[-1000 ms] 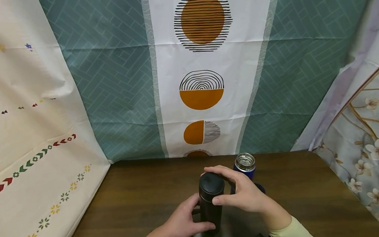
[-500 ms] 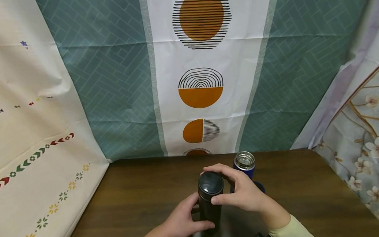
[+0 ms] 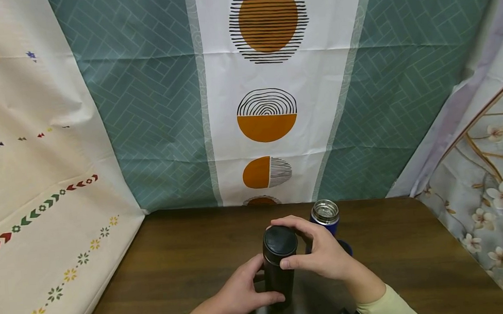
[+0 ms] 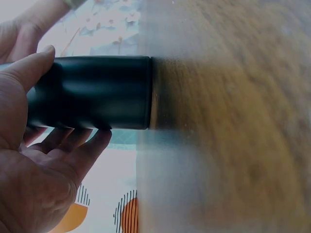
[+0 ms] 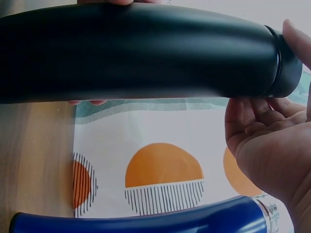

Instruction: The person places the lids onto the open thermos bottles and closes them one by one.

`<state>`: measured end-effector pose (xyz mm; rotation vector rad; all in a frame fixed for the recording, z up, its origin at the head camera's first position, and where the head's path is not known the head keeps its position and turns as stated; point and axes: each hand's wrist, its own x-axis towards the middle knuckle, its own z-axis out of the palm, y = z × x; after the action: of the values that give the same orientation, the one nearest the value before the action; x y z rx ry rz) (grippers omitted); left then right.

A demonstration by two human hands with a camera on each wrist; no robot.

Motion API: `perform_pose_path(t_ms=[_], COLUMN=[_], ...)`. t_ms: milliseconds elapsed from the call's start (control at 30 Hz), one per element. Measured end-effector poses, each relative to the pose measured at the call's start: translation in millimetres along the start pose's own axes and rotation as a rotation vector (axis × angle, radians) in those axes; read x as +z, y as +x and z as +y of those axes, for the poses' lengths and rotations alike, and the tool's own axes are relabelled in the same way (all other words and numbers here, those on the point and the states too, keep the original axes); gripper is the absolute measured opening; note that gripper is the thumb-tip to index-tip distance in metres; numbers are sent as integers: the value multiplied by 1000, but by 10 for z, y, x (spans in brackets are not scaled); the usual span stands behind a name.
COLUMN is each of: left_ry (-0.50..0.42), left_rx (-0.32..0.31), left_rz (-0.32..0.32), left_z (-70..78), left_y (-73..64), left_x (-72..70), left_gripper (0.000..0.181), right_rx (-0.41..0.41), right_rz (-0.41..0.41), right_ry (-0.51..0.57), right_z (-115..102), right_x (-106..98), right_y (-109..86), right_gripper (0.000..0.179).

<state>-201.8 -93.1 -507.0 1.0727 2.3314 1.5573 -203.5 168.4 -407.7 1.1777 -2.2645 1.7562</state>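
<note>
A black thermos flask (image 3: 280,284) stands upright on the wooden table, its black lid (image 3: 281,241) in place. My left hand (image 3: 243,294) grips the flask's body low down, thumb on the near side and fingers behind it. At the top, my right hand (image 3: 321,252) holds the lid, with the thumb on the near side and the fingers curled round the far side. In the right wrist view a thin seam shows between lid (image 5: 290,65) and body. The left wrist view has the flask's base (image 4: 141,92) right at the table top.
A blue thermos flask (image 3: 326,216) without a lid stands behind my right hand, its steel mouth showing. Near it a dark blue round thing (image 3: 344,248) is partly hidden by that hand. Hanging cloths (image 3: 158,134) border the table (image 3: 187,239) at the back and sides.
Both hands keep their hold on the black thermos flask, and it stays in place. The head view has shifted slightly; the glare on the lid comes and goes.
</note>
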Motion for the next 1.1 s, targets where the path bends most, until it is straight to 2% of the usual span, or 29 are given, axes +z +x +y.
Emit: perform_pose_path(t_ms=[267,500,867,1100], left_ry=[1,18,5,8], left_rx=[2,6,-4,1], left_rz=[0,6,1,0], left_z=[-12,-2,-6,-5], left_y=[7,-2,4,6], left_x=[-1,-1,-4,-3], left_gripper=[75,75,72,73], right_rx=[18,-3,24,12], right_rz=[5,14,36,44], right_ry=[-1,-57,-51,-58], right_z=[-4,-5,-22,-2], right_x=[-7,9,16,15], right_y=[-4,-8,-20,-26], right_gripper=[72,73,74,75])
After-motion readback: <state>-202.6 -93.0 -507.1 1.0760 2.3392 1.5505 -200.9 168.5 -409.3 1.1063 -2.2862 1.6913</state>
